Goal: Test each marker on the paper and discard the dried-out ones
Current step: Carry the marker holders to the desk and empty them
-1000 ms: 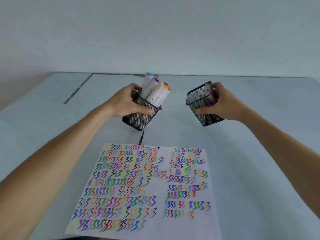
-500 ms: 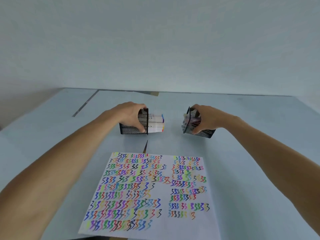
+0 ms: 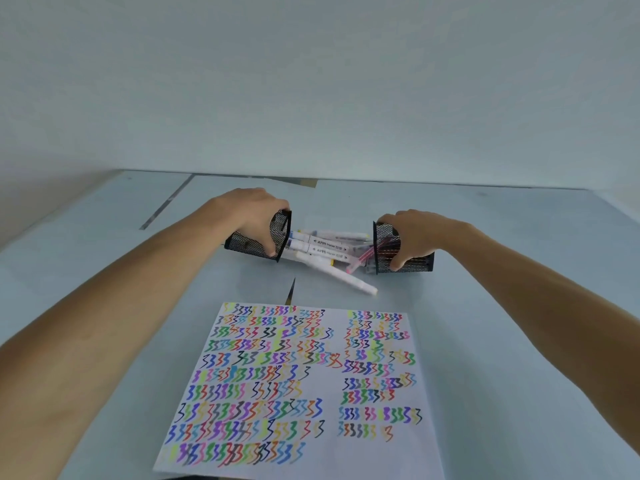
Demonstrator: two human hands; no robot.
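- Markers lie spilled on the table between two tipped mesh cups
- Left hand grips the left cup
- Right hand grips the right cup
- I advise drawing both cups apart slowly, keeping markers off the paper and from rolling

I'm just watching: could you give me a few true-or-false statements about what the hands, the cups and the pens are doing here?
1. Both mesh cups lie tipped on their sides. True: left mesh cup, right mesh cup.
2. The left hand is empty. False: it holds the left cup.
3. Markers lie spilled between the cups. True.
4. The paper is blank. False: it is covered in coloured squiggles.
5. The right hand is writing. False: it holds the right cup.
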